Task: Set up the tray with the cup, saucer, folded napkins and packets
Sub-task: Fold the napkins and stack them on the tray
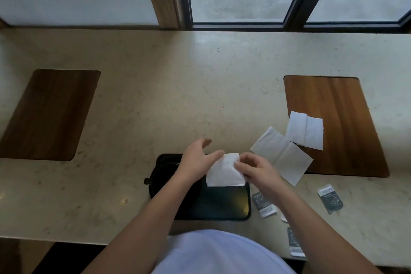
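A black tray [224,206] lies at the counter's near edge. Over its far part, my right hand [255,168] pinches a white folded napkin [223,172] at its right edge. My left hand [196,157] touches the napkin's upper left with fingers spread. A dark cup and saucer [163,170] sit at the tray's left end, mostly hidden behind my left forearm. Two more white napkins [281,154] [304,130] lie unfolded to the right. Grey packets [265,204] [330,199] [294,242] lie on the counter right of the tray.
Two wooden boards are set into the beige stone counter, one at the left [49,113] and one at the right [338,124]. A window with a dark frame [293,2] runs along the back. The counter's near edge is by my body.
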